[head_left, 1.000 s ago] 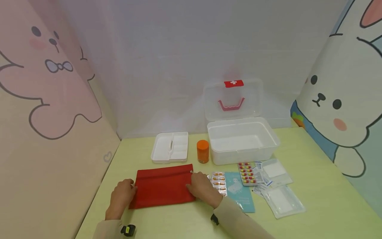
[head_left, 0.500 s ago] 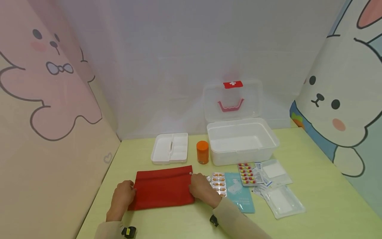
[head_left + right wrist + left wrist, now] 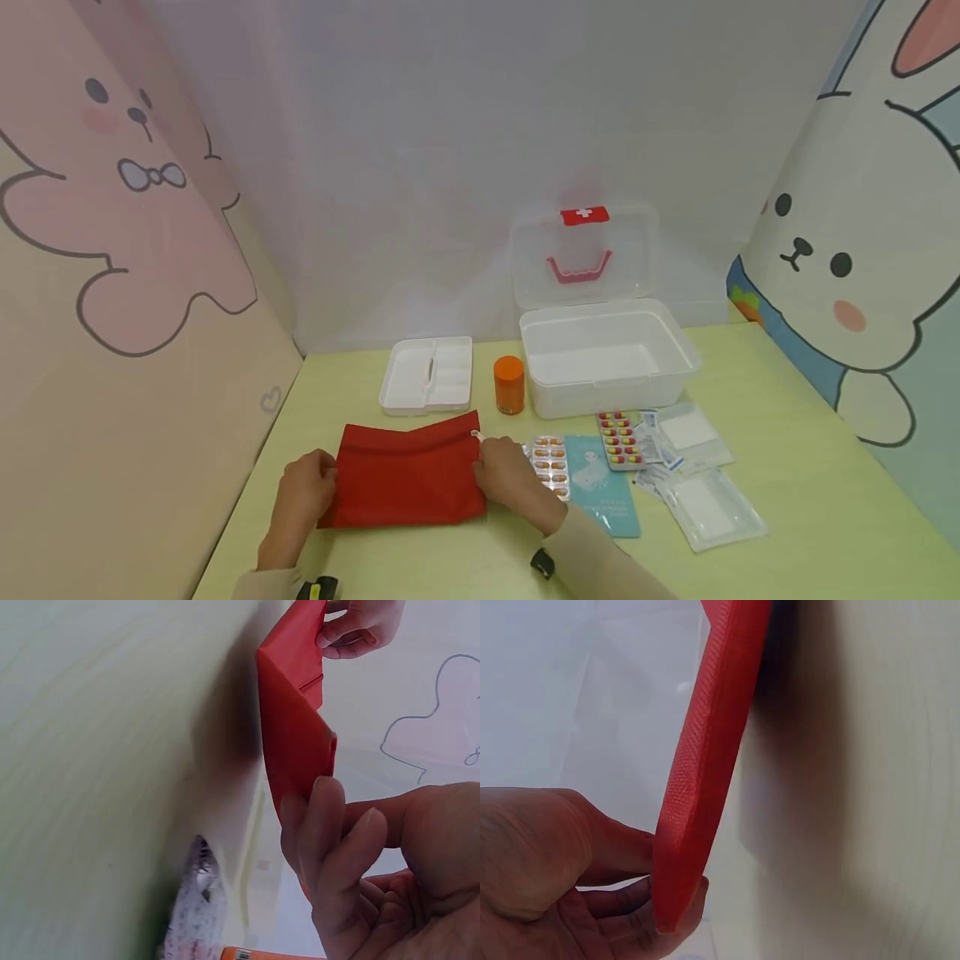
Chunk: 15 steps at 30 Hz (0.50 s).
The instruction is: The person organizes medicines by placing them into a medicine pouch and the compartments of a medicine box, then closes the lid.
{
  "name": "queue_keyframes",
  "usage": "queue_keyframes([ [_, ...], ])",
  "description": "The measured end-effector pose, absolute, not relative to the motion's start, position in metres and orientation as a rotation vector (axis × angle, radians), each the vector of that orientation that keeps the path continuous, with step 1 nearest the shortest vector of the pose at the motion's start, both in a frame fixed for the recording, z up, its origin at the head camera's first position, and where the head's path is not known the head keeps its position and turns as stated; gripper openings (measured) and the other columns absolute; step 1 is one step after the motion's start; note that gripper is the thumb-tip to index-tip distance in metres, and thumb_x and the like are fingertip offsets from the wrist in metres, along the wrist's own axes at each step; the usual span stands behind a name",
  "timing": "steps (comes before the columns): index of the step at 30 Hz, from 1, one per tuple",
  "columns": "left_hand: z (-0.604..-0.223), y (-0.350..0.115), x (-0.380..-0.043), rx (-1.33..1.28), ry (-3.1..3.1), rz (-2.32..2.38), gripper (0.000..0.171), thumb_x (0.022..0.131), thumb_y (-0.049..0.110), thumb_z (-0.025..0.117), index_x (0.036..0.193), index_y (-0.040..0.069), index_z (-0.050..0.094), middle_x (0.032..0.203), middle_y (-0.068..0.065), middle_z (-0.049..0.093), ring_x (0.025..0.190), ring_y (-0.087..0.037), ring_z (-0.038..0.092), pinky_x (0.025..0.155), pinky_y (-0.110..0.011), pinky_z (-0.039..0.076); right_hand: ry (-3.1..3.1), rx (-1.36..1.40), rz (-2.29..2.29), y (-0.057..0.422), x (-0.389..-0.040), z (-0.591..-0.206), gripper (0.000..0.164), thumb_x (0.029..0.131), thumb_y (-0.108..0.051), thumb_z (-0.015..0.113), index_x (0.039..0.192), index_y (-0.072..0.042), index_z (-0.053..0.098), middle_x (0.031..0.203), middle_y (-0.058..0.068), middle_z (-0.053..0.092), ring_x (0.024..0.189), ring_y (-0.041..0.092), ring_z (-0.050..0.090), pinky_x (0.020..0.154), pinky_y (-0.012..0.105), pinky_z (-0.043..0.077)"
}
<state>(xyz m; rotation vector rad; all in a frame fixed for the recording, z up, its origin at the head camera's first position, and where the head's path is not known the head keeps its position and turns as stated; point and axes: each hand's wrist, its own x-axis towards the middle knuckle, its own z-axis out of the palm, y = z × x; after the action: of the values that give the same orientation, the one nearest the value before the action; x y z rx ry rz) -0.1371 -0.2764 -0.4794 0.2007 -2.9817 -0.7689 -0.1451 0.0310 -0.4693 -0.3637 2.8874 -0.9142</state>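
A red zip pouch (image 3: 408, 475) is held between both hands over the near left part of the table. My left hand (image 3: 306, 487) grips its left edge, thumb on one side and fingers on the other, as the left wrist view shows on the pouch's side (image 3: 705, 757). At the opposite edge my right hand (image 3: 513, 475) pinches the pouch just below the small zipper pull (image 3: 476, 433). The pouch's top edge dips in the middle. In the right wrist view, the pouch (image 3: 292, 727) bends along its length and stands over its shadow on the tabletop.
Behind the pouch are a white divided tray (image 3: 450, 371), an orange bottle (image 3: 510, 387) and an open first-aid box (image 3: 607, 396). Right of my right hand lie capsule blister packs (image 3: 551, 467), a light blue packet (image 3: 603, 492) and clear packets (image 3: 708, 504).
The pouch's top edge, nearly straight before, now sags in the middle, and its right top corner points up more. Both hands keep hold of it and have barely moved.
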Motion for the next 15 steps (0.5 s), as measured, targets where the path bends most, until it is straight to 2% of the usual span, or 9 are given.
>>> queue_keyframes([
  [3, -0.474, -0.276, -0.134, 0.171, -2.926, -0.779, 0.011, 0.089, 0.002, 0.057, 0.096, -0.004, 0.064, 0.081, -0.013, 0.065, 0.069, -0.023, 0.057, 0.060, -0.035, 0.046, 2.891, -0.357, -0.953, 0.035, -0.141, -0.463, 0.026, 0.091, -0.012, 0.062, 0.067, -0.010, 0.052, 0.057, 0.000, 0.046, 0.051, 0.015, 0.045, 0.044, 0.023, 0.036],
  [9, -0.461, -0.270, -0.128, 0.130, -2.797, -0.778, 0.011, 0.091, 0.002, 0.057, 0.098, -0.004, 0.064, 0.086, -0.016, 0.067, 0.076, -0.028, 0.060, 0.068, -0.040, 0.049, 2.902, -0.396, -1.115, 0.043, -0.140, -0.455, 0.014, 0.093, -0.013, 0.061, 0.082, -0.008, 0.057, 0.060, -0.001, 0.049, 0.051, 0.011, 0.044, 0.045, 0.020, 0.036],
  [15, -0.451, -0.259, -0.123, 0.085, -2.638, -0.807, 0.008, 0.091, 0.000, 0.060, 0.097, -0.003, 0.064, 0.083, -0.014, 0.065, 0.074, -0.025, 0.057, 0.061, -0.032, 0.044, 2.873, -0.390, -1.322, 0.053, -0.144, -0.454, 0.010, 0.095, -0.014, 0.060, 0.091, -0.005, 0.060, 0.062, -0.001, 0.057, 0.050, 0.007, 0.046, 0.046, 0.019, 0.038],
])
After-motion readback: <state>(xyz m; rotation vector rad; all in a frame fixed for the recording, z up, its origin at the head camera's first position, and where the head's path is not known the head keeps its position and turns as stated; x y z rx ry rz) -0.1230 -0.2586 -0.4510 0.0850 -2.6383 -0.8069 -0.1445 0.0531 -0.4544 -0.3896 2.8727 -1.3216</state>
